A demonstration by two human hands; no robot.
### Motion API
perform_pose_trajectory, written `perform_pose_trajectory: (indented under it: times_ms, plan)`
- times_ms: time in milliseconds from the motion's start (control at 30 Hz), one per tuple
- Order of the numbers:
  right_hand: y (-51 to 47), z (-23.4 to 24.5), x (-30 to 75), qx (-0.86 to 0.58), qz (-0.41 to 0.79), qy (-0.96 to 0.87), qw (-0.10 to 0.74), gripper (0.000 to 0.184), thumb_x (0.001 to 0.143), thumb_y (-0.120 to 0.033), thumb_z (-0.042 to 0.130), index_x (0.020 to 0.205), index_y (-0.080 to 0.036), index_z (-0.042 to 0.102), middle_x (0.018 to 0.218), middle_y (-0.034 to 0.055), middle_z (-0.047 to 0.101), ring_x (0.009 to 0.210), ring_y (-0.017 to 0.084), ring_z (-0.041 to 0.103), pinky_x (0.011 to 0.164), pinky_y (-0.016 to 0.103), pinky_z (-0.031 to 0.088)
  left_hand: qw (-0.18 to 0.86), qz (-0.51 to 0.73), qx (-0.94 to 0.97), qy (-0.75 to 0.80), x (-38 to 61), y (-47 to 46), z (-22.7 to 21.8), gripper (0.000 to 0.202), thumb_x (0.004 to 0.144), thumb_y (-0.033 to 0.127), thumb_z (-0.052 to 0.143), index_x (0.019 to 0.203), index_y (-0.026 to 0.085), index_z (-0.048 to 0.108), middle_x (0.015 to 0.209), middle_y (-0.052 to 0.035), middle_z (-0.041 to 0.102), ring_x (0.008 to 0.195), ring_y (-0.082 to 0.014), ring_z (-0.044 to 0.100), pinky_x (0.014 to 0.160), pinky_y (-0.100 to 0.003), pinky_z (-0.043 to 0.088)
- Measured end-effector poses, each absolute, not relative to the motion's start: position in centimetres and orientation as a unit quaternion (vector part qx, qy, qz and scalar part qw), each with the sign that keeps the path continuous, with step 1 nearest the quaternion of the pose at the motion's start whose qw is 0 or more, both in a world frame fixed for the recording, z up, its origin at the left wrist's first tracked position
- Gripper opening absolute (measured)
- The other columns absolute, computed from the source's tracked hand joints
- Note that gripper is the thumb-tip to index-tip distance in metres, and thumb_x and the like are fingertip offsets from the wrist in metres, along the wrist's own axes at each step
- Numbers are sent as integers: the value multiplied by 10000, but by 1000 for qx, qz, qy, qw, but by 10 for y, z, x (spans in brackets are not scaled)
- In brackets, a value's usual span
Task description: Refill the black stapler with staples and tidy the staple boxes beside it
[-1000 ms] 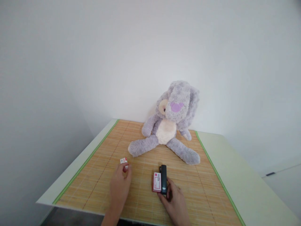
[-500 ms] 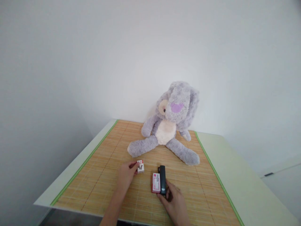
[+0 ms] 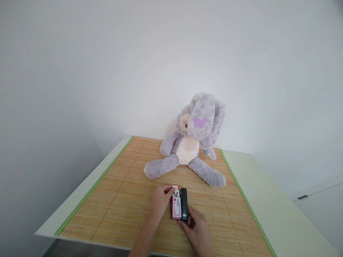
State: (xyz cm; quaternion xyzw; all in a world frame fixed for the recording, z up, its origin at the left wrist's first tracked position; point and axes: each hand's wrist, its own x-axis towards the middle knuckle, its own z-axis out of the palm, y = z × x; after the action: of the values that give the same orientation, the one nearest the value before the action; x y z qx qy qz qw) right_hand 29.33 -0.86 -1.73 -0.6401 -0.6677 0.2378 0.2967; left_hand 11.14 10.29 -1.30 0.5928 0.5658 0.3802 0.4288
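My left hand [image 3: 162, 199] pinches a small white box with red print [image 3: 175, 190] between thumb and fingers. That box sits just beyond the far end of a larger red-and-white box [image 3: 176, 207], close against it. Along the right side of both boxes lies a black stapler [image 3: 184, 204], pointing away from me. My right hand [image 3: 196, 225] is closed around the stapler's near end, its thumb reaching below the larger box and its fingers at the right side. Some of the fingertips are hidden from view.
A grey plush rabbit [image 3: 188, 151] sits against the white wall, legs spread towards me, beyond the boxes. Under everything lies a bamboo mat [image 3: 120, 214] with green edging on a pale table [image 3: 268, 192]. The table's front edge runs near my forearms.
My left hand has carried the small white box rightwards, from apart on the mat to the far end of the larger box. My right hand stays at the stapler.
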Motion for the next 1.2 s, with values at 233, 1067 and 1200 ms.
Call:
perform_pose_trajectory:
  times_ms: [233,1067,1200]
  plan:
    - [-9,-20,294,-637,219,-673,306,356,848,-309,767,1186,-213,708,789,-5,673,750,206,621,738,308,452,420,387,591,570,112,99,-11,399,860,517,618,1011,208,821,1014,-91,807,934,-284,744,898,-395,552]
    - [-17,-20,293,-631,213,-667,334,392,856,-425,704,1205,-246,726,952,75,728,871,272,649,803,360,514,439,432,534,578,155,13,-16,623,969,426,436,1553,210,433,1619,-85,434,1508,-253,397,1272,-445,302]
    - [-19,-13,301,-629,221,-658,349,367,855,-445,682,1155,-242,743,929,80,729,859,278,647,797,364,517,440,429,534,580,168,12,-22,628,981,429,420,1567,205,406,1649,-83,383,1536,-243,345,1277,-419,291]
